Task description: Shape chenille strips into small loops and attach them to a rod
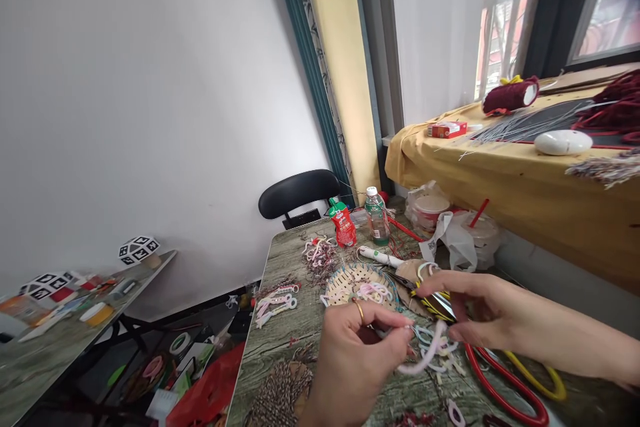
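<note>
My left hand [357, 353], with a ring on one finger, pinches the end of a pale pink fuzzy strand [423, 361] between thumb and forefinger. The strand curves up toward my right hand [477, 303]. That hand hovers over the table with thumb and forefinger apart; its other fingers are partly hidden. Beneath lie pale blue and cream fuzzy loops [434, 347]. Beyond my left hand is a round woven basket [353, 280] with pastel loops inside. Under and beside my right hand lie tools with red handles [505, 390] and yellow handles [553, 380].
A cord-wound card [283, 393] lies at the near left. Farther back are pastel loops [277, 303], tangled yarn [320, 253], a red pouch [343, 223], a bottle [377, 217] and a white-handled tool [383, 257]. A chair [300, 193] stands behind; a cloth-covered ledge [465, 180] rises right.
</note>
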A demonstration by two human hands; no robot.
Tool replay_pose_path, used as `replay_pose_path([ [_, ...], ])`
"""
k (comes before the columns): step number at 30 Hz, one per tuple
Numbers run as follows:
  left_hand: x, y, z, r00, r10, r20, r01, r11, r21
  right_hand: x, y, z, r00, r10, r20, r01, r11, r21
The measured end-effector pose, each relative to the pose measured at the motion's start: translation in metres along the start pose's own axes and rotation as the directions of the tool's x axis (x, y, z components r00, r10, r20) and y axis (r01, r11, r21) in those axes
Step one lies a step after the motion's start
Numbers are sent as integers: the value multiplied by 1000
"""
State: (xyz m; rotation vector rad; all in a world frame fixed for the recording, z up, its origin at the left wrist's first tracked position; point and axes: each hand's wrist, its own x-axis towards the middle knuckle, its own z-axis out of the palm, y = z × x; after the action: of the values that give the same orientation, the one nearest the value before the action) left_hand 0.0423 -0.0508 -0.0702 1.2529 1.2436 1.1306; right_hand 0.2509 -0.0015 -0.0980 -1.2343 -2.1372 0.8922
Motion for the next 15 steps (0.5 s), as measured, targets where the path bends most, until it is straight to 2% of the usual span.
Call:
replay_pose_path([
  [1,0,1,0,1000,18,4,-18,1000,19,-2,-9,1,992,23,124,-53,967,248],
  [2,0,3,0,999,36,8,-37,999,37,-3,-19,3,971,21,239,-129,885,447],
  [3,0,4,0,998,56,15,-57,997,58,-4,-28,6,947,-11,320,-185,796,577],
  [4,0,5,0,997,77,22,-79,994,80,-4,-35,10,929,-48,368,-222,723,655],
  [6,0,7,1,993,115,27,-117,984,132,-4,-44,16,914,-105,392,-230,663,713],
  [7,0,8,0,990,135,30,-138,978,155,-3,-45,18,917,-111,383,-216,667,713],
  [9,1,8,0,985,165,49,-171,967,190,-1,-44,19,942,-81,326,-166,731,661],
  [12,0,5,-3,981,174,86,-189,955,228,0,-41,15,982,-13,189,-80,874,480],
  [15,-1,2,-4,977,199,80,-213,942,258,-2,-43,10,996,-31,79,8,961,277],
])
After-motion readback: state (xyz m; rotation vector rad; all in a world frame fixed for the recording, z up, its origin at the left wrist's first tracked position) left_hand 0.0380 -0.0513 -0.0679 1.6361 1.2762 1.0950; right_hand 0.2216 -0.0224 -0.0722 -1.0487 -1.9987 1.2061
